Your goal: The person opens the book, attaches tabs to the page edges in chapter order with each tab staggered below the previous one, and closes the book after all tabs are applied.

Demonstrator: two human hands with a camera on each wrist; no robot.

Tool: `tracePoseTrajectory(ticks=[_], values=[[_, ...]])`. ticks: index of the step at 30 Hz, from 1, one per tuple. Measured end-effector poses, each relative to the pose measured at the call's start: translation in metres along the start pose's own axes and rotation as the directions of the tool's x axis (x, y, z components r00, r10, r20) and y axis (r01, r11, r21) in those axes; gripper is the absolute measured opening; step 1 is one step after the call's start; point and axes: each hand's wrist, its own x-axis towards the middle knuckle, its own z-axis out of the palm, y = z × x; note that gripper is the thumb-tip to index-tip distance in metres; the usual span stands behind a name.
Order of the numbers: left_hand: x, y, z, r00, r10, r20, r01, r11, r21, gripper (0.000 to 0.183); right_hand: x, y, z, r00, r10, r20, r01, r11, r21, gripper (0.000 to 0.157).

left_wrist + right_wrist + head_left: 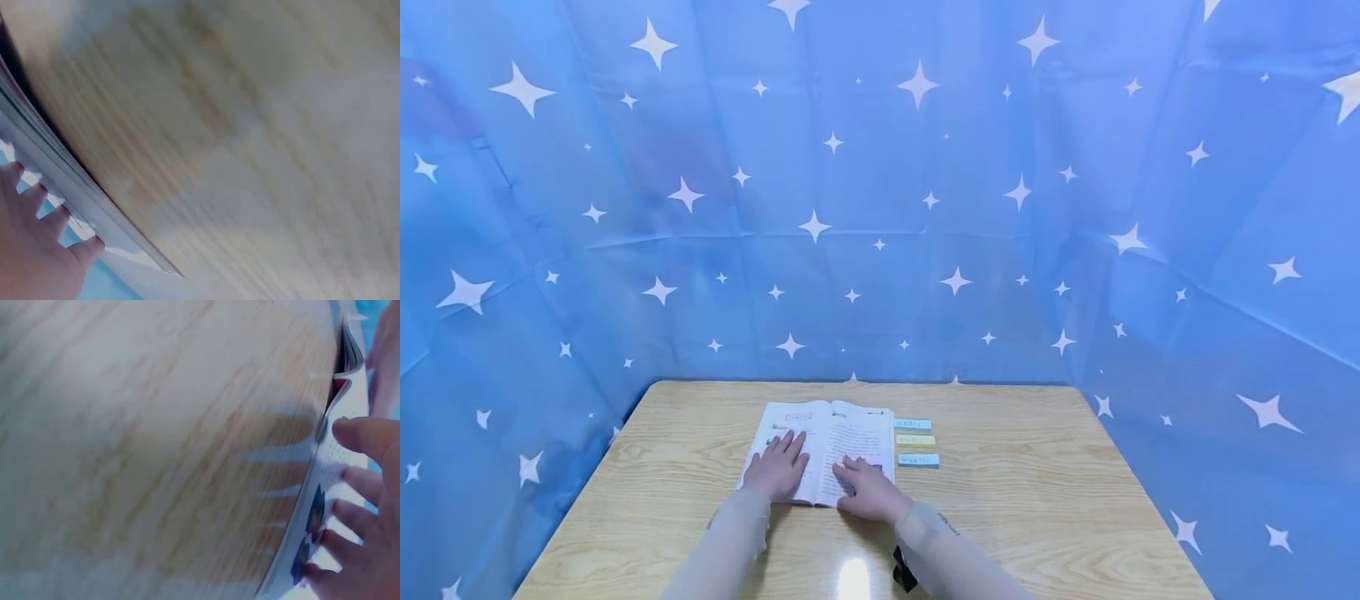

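An open book point(857, 433) lies on the wooden table with printed text on both pages. My left hand point(777, 468) rests on the left page, its fingers straight and slightly spread. On the lower part of the right page rests my right hand point(871, 490), fingers extended and pointing left. The left wrist view shows the left hand point(37, 240) over the book's edge point(125, 231). In the right wrist view, the spread fingers of the right hand point(365, 519) touch the page near a dark printed picture point(312, 515).
To the right of the book lie a blue paper strip point(913, 424), a yellow strip point(916, 440) and another blue strip point(918, 460), all handwritten on. A black object point(904, 572) shows by the right forearm. A blue starred curtain point(880, 292) hangs behind the table point(1022, 483).
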Motion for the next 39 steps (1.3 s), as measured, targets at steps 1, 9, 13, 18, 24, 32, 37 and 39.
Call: tracePoseTrajectory(ticks=[1, 9, 13, 18, 24, 32, 37, 39], values=[[0.001, -0.002, -0.001, 1.000, 0.004, 0.004, -0.004, 1.000, 0.000, 0.052, 0.001, -0.001, 0.000, 1.000, 0.002, 0.001, -0.002, 1.000, -0.009, 0.059], [0.002, 0.000, -0.001, 0.999, -0.013, 0.050, 0.011, 0.999, 0.032, 0.053, 0.011, -0.011, -0.003, 1.000, 0.003, -0.015, -0.006, 0.986, -0.165, 0.057], [0.002, 0.004, -0.001, 0.999, -0.019, 0.049, 0.017, 0.999, 0.050, 0.053, 0.011, -0.013, -0.004, 1.000, 0.011, -0.011, -0.013, 0.980, -0.199, 0.056], [0.006, 0.003, -0.002, 0.999, 0.018, 0.045, -0.021, 0.996, 0.081, 0.053, 0.013, -0.011, -0.005, 1.000, 0.008, -0.004, -0.009, 0.978, -0.209, 0.055], [0.008, -0.001, 0.002, 0.996, 0.083, 0.028, -0.084, 0.995, 0.049, 0.051, 0.018, -0.009, -0.003, 0.999, -0.021, -0.038, 0.011, 0.973, -0.228, 0.052], [0.012, -0.012, 0.009, 0.994, 0.111, 0.015, -0.112, 0.994, 0.014, 0.056, 0.036, 0.001, 0.009, 0.996, -0.020, -0.092, 0.002, 0.980, -0.201, 0.054], [0.016, -0.015, 0.012, 0.993, 0.121, -0.002, -0.121, 0.991, 0.054, 0.059, 0.037, 0.003, 0.010, 0.998, 0.045, -0.047, -0.051, 0.991, -0.123, 0.058], [0.016, -0.015, 0.012, 0.993, 0.119, 0.003, -0.119, 0.991, 0.057, 0.060, 0.036, 0.003, 0.008, 0.998, 0.055, -0.035, -0.059, 0.992, -0.110, 0.058]])
